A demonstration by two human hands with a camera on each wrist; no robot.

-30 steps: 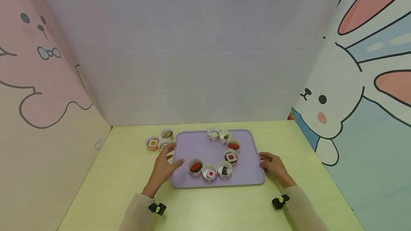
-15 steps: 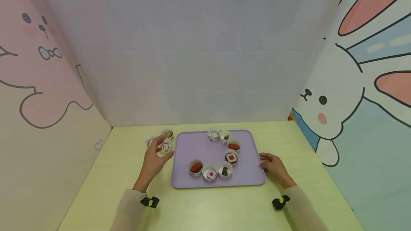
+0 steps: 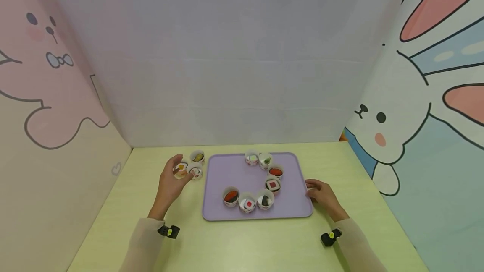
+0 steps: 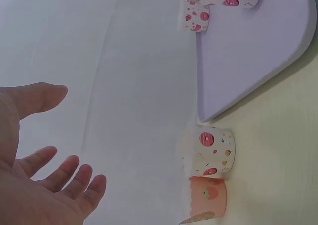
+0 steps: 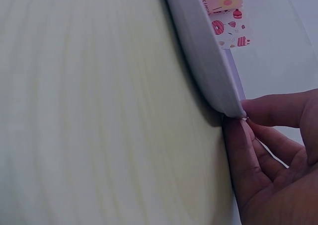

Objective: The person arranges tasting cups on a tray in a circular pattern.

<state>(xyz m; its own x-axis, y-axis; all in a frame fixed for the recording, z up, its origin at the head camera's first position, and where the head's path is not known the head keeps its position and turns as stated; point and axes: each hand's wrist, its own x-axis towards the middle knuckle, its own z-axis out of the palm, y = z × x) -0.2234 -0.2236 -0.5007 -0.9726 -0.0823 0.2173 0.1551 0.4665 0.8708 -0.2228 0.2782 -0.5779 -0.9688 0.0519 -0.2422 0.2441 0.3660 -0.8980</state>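
My left hand hovers with thumb and fingers apart and nothing between them, over a small group of paper cups left of the tray. Nearest it are an orange paper cup and a white patterned paper cup; a third cup behind them holds a yellow-green piece. The lilac tray carries several paper cups with sushi-like pieces inside, set in a curve. At its right edge my right hand pinches the rim, with the thumb above and the fingers below, as the right wrist view shows.
On the tray, the cups run from a red-topped one at front left, around the right side, to a white one at the back. A pale green table lies underneath. Printed cloth walls enclose its back and sides.
My left hand has moved left from the tray's left edge to over the loose cups, its fingers staying apart. My right hand has kept its hold on the tray rim. The cups look unmoved.
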